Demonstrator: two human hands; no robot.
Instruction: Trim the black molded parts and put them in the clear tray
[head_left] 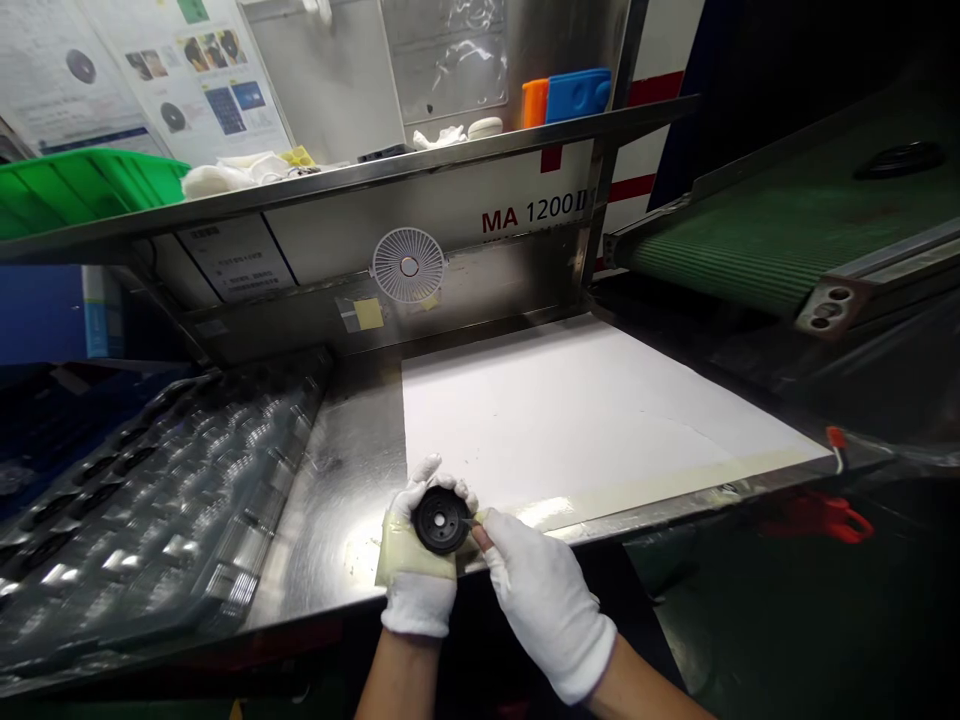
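A black round plastic part [441, 520] with a pale hole in its centre rests in my left hand [420, 545], which wears a white glove with a yellowish patch. The fingers curl around the part's far edge. My right hand [536, 590], also gloved in white but with a bare fingertip showing, is closed in a pinch at the part's right side. A thin pointed tool [469, 522] sticks out from this pinch and reaches the part's rim. Most of it is hidden by the fingers, so its exact kind is unclear.
A white sheet [555, 410] is taped on the metal bench. To the left stands a clear plastic tray [225, 490] with black parts. A small fan [409, 265] is under the shelf [337, 180]. At right, a green conveyor [757, 240] carries a black part [900, 160].
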